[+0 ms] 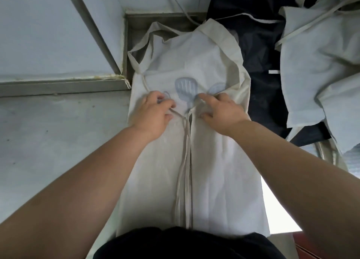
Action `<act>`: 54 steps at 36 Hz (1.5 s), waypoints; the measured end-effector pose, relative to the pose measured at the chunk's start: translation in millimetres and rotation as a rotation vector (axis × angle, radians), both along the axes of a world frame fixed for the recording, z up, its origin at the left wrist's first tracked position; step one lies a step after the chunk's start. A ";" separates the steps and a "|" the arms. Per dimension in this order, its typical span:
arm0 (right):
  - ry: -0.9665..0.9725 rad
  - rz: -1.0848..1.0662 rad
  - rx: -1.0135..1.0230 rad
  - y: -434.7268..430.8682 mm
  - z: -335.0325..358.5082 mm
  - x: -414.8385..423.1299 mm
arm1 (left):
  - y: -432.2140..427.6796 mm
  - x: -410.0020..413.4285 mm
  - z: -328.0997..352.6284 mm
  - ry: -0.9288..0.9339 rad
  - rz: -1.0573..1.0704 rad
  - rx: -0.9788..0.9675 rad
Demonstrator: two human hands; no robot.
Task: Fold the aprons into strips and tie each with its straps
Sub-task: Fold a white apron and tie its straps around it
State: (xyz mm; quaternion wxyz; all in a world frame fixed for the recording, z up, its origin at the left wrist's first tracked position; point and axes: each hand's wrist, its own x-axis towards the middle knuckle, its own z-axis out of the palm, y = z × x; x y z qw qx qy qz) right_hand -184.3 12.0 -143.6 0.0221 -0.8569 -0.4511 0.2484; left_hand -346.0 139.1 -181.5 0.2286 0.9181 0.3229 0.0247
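A cream apron (218, 171) lies lengthwise on the table in front of me, both long sides folded in to meet at a centre seam. A pale blue spatula print (186, 87) shows near its top. Two thin straps (185, 151) run down the seam toward my body. My left hand (153, 114) rests on the left flap and pinches a strap at its fingertips. My right hand (220, 110) grips the upper corner of the right flap, fingers curled into the cloth. The neck loop (140, 46) lies slack at the far end.
A heap of dark navy aprons (259, 50) and more cream aprons (319, 63) with loose straps lies at the far right. The pale table surface (58, 132) stretches left, crossed by metal frame bars (91, 28). The table's right edge runs beside the apron.
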 end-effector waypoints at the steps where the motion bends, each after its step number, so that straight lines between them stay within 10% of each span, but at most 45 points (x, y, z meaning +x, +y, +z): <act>1: 0.001 -0.006 -0.016 0.9 -0.7 1.8 | 3.0 2.1 0.2 -0.010 0.028 -0.027; 19: 0.008 -0.005 0.092 -14.4 -3.9 -15.2 | -4.7 17.7 4.1 -0.169 0.273 -0.088; 29: 0.173 0.046 0.113 -51.7 -0.5 -63.1 | -64.8 -52.2 12.7 0.188 0.091 0.189; 35: 0.099 0.289 -0.043 -69.6 -3.9 -82.6 | -105.5 -89.0 14.0 -0.048 0.372 -0.021; 47: 0.068 0.083 0.225 -112.9 -7.6 -118.4 | -149.1 -132.0 8.4 0.309 0.402 -0.128; 50: 0.356 -0.023 0.141 -123.1 0.4 -137.4 | -152.3 -128.3 6.7 0.289 0.415 -0.173; 54: 0.245 0.021 -0.068 -123.9 1.0 -161.9 | -151.3 -134.1 5.8 0.231 0.378 -0.223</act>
